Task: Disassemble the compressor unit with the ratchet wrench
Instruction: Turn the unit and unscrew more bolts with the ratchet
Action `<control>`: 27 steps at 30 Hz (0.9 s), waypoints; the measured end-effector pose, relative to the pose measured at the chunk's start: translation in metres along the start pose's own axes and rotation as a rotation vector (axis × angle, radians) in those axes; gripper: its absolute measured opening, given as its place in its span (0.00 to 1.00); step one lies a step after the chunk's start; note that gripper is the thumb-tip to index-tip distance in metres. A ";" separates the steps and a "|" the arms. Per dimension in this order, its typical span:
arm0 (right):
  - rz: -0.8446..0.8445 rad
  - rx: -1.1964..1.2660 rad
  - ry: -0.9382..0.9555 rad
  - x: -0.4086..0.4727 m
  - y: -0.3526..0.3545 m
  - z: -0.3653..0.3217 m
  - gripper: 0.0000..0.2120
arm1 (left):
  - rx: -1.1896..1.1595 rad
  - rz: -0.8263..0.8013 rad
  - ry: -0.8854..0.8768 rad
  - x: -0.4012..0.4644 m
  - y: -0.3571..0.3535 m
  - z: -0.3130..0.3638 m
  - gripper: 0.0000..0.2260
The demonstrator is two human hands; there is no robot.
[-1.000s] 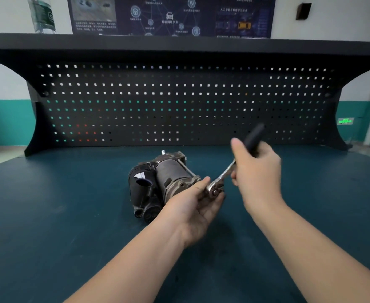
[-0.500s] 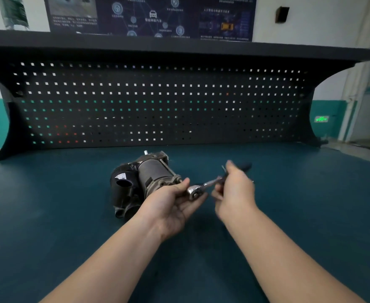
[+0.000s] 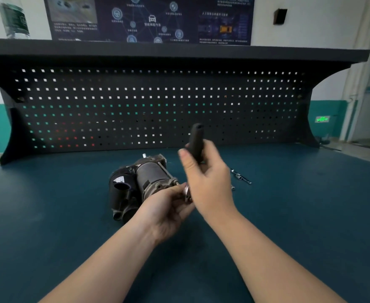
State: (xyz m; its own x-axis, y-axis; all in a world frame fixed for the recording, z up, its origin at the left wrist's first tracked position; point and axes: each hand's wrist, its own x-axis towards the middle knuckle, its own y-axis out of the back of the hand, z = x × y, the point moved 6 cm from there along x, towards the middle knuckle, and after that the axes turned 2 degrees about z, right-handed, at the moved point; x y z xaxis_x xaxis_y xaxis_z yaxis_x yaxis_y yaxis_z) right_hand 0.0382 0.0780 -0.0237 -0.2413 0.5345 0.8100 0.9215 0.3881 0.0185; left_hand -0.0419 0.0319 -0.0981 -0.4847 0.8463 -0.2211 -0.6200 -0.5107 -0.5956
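The compressor unit [image 3: 140,182], a grey metal cylinder with black plastic housing, lies on its side on the dark teal bench top [image 3: 48,215]. My left hand [image 3: 168,206] cups the ratchet wrench's head against the near end of the compressor. My right hand [image 3: 208,182] grips the ratchet wrench [image 3: 196,141] by its black handle, which points up and away from me. The wrench head is mostly hidden between my two hands.
Long removed bolts [image 3: 241,177] lie on the bench just right of my right hand. A black pegboard back panel [image 3: 157,106] with a shelf on top closes off the far side. A plastic bottle [image 3: 13,18] stands on the shelf at far left.
My right hand has swung the wrench handle up from a low angle to nearly upright. The view has shifted, and the bolts on the bench have come into sight.
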 end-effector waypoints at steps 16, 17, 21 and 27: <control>-0.123 -0.099 0.231 -0.006 -0.006 -0.015 0.06 | -0.038 -0.037 0.024 -0.006 -0.005 -0.003 0.12; -0.138 -0.132 0.284 -0.011 -0.010 -0.017 0.06 | -0.012 -0.035 0.018 -0.006 -0.003 -0.003 0.12; 0.185 0.044 -0.175 0.000 0.014 0.020 0.08 | -0.022 0.033 0.014 -0.004 0.000 -0.003 0.07; 0.541 0.734 -1.269 -0.042 0.011 0.091 0.10 | -0.048 0.034 0.028 -0.004 -0.004 -0.004 0.07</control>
State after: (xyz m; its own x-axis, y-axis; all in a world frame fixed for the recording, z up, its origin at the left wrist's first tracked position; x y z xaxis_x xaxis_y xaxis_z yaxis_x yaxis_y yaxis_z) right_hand 0.0310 0.1278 -0.1109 -0.3809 0.8399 -0.3867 0.7269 0.0135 -0.6866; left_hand -0.0351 0.0308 -0.0983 -0.4870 0.8329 -0.2631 -0.5729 -0.5320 -0.6235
